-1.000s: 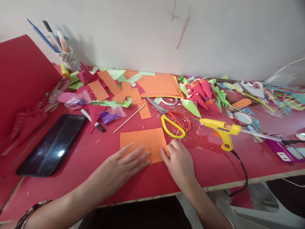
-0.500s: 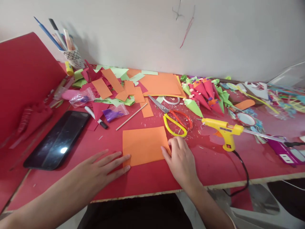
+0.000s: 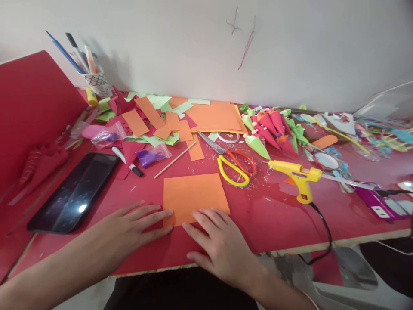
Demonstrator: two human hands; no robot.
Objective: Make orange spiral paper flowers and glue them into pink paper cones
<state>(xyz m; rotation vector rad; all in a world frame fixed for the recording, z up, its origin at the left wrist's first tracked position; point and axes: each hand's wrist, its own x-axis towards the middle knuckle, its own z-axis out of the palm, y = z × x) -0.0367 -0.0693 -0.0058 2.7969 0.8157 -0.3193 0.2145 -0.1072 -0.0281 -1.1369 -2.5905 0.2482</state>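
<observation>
An orange paper sheet (image 3: 195, 193) lies flat near the front of the red table. My left hand (image 3: 135, 226) rests with fingers spread, its fingertips on the sheet's lower left edge. Across the lower right part of the sheet lies my right hand (image 3: 219, 241), fingers apart, the thumb on the red surface below. Neither hand grips anything. Behind the sheet are scissors (image 3: 236, 170) with yellow and red handles and a thin wooden stick (image 3: 174, 159). To the right sits a yellow glue gun (image 3: 297, 174).
A black phone (image 3: 74, 193) lies at the left, near a marker (image 3: 127, 161). Paper scraps (image 3: 135, 122), stacked orange sheets (image 3: 216, 117) and small paper cones (image 3: 271, 125) line the back. A pen cup (image 3: 98, 83) stands at the back left. The glue gun's cord hangs over the front edge.
My right hand has left the sheet's right edge and moved left and down onto its lower part, with its fingers spread. My left hand stays at the left edge. The view has shifted slightly.
</observation>
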